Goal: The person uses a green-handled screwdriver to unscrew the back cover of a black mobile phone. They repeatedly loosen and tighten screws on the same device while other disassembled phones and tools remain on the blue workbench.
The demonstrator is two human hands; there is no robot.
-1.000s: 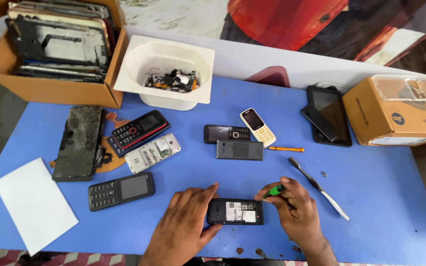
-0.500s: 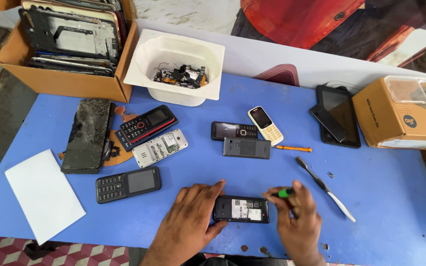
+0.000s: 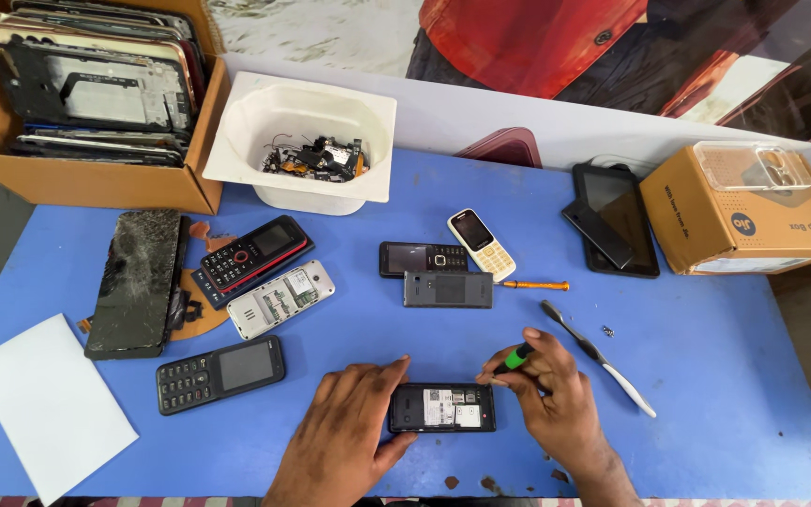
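Staying put, left hand (image 3: 349,437) steadies the opened phone (image 3: 441,407); right hand (image 3: 556,399) grips green screwdriver (image 3: 515,358).

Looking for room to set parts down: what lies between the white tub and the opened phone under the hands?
In the head view, two keypad phones lie between the white tub and the opened phone: black, grey.

This is a phone repair workshop. A blue tabletop (image 3: 706,376) is strewn with keypad phones, one opened phone (image 3: 442,407) with its back off, and a cracked smartphone (image 3: 133,282). A cardboard box (image 3: 96,183) holds stripped phone frames, a white tub (image 3: 237,131) holds loose circuit parts, and a small orange screwdriver (image 3: 537,284) lies nearby.
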